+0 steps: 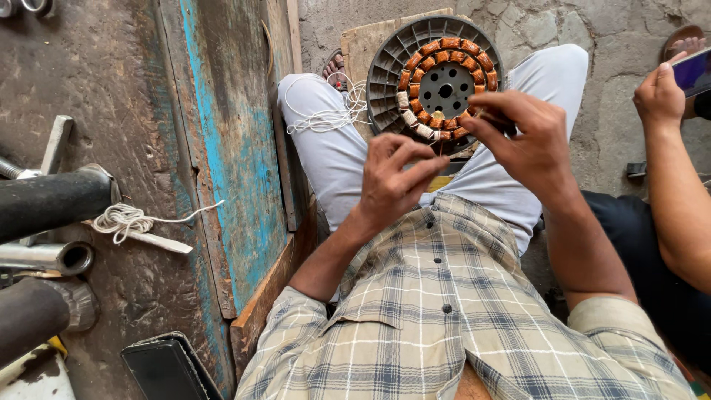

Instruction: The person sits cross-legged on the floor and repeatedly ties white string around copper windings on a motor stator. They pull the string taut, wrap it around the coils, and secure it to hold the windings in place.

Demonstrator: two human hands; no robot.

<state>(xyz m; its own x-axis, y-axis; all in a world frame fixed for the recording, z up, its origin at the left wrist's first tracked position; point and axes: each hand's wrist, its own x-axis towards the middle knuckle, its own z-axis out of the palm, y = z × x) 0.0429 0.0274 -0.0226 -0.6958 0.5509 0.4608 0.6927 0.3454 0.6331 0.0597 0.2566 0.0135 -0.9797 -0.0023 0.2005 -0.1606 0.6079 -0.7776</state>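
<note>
Resting between the person's knees on a worn board [363, 44], the stator [437, 81] is a round grey finned disc with a ring of copper-orange coils around a perforated metal hub; a few coils at the lower left are wrapped in white. The right hand [526, 144] pinches a thin strand at the ring's lower edge, fingers pressed together. The left hand [392, 181] sits just below, fingertips drawn together, seemingly pinching the same strand, too fine to tell. White cord [329, 115] lies looped over the left thigh. No labels show; a dark flat case [167, 367] lies at the lower left. Beside it stand a blue-painted plank [229, 141], dark pipes [48, 204] and a string bundle [126, 220] on grimy ground. Cracked concrete lies beyond. Another person's hand [659, 96] holds a phone [696, 72] at right.
</note>
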